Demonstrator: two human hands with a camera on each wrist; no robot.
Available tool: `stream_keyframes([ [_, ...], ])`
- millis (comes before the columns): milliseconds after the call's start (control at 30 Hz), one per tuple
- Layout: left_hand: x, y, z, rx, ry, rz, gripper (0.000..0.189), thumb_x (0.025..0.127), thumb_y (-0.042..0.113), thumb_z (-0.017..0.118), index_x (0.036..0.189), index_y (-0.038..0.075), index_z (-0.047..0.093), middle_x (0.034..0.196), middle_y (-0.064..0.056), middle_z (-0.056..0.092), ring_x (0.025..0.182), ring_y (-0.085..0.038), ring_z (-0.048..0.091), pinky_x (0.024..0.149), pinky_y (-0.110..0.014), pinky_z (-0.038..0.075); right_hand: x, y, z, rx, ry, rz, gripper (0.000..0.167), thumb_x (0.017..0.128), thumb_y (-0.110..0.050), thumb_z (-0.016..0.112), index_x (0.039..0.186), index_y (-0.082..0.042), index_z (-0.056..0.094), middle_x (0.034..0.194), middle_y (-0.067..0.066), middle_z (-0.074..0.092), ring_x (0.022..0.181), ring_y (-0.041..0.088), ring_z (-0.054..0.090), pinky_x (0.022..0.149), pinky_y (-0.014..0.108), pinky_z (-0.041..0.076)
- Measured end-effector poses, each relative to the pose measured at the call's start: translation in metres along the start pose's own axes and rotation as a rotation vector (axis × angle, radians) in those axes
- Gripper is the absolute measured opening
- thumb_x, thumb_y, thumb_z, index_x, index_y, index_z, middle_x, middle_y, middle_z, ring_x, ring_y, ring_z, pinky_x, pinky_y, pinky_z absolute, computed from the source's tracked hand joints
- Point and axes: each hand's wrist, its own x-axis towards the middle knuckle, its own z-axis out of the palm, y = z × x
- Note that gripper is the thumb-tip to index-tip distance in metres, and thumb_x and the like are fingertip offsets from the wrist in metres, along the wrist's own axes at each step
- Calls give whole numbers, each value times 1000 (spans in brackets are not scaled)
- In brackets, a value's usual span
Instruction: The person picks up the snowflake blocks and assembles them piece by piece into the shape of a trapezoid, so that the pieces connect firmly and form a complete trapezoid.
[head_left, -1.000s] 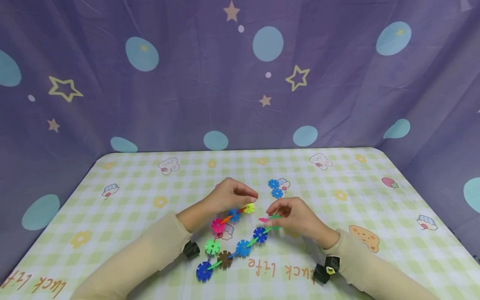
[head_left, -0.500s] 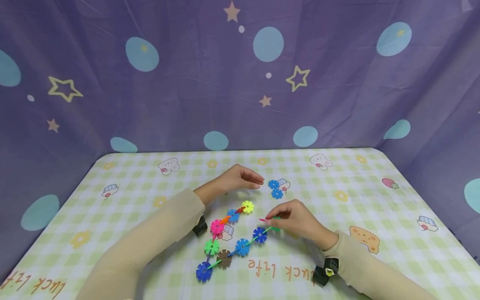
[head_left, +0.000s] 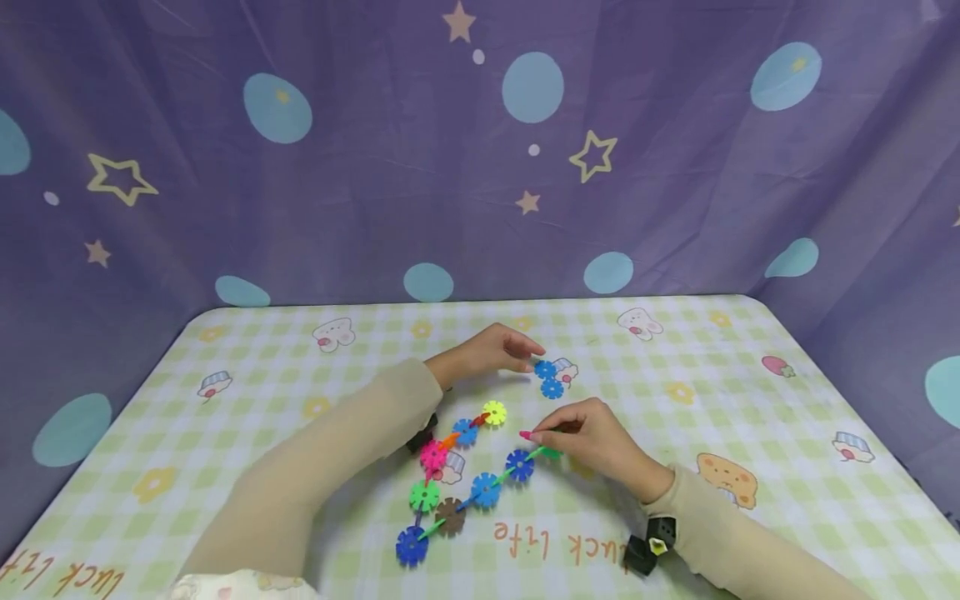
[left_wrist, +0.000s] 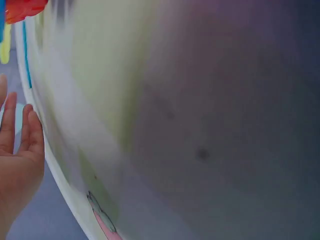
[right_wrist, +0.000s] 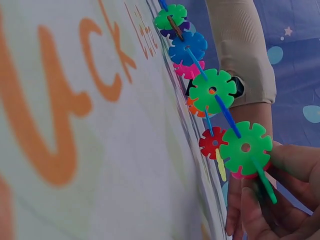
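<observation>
A chain of slotted plastic snowflake discs (head_left: 486, 490) in many colours bends in a V on the table. At its right end, my right hand (head_left: 603, 442) pinches a pink disc (head_left: 527, 436) with a green disc (head_left: 551, 452) close by. The right wrist view shows the right fingers (right_wrist: 295, 162) around the end discs, partly hiding them. My left hand (head_left: 495, 350) is stretched beyond the chain's yellow end disc (head_left: 495, 412), its fingers loosely bent. Its fingertips are beside two loose blue discs (head_left: 552, 389); whether they touch is unclear.
A checked cloth (head_left: 675, 350) with printed cartoons covers the table. Behind it hangs a purple curtain (head_left: 420, 167). Each wrist wears a black camera, the right one (head_left: 641, 554) being close to the cloth.
My left hand has left the chain's yellow end and moved away and rightward to the blue discs. The right hand stays nearly in place, still pinching the pink disc.
</observation>
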Motion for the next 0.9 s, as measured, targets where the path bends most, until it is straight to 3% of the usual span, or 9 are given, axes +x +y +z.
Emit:
stream_keyframes([
  [367,6,1,5,208,-124,188,40,90,3,62,130,4,57,132,-9,56,124,-21,51,99,-27,43,2,2,-2,36,-20,1,14,86,-12,70,89,0,74,84,13,72,70,12,66,61,24,53],
  [533,6,0,6,251,-100,182,37,89,4,63,126,8,61,129,-6,59,123,-18,52,98,-27,44,2,2,-2,40,-19,9,14,86,-14,70,89,-2,75,84,12,72,70,11,66,61,23,53],
  [900,7,-4,7,242,-51,138,31,83,8,71,114,10,70,117,-2,66,112,-13,58,90,-21,48,1,2,-2,55,-13,8,14,86,-15,69,89,-3,75,85,10,72,68,11,65,59,24,51],
])
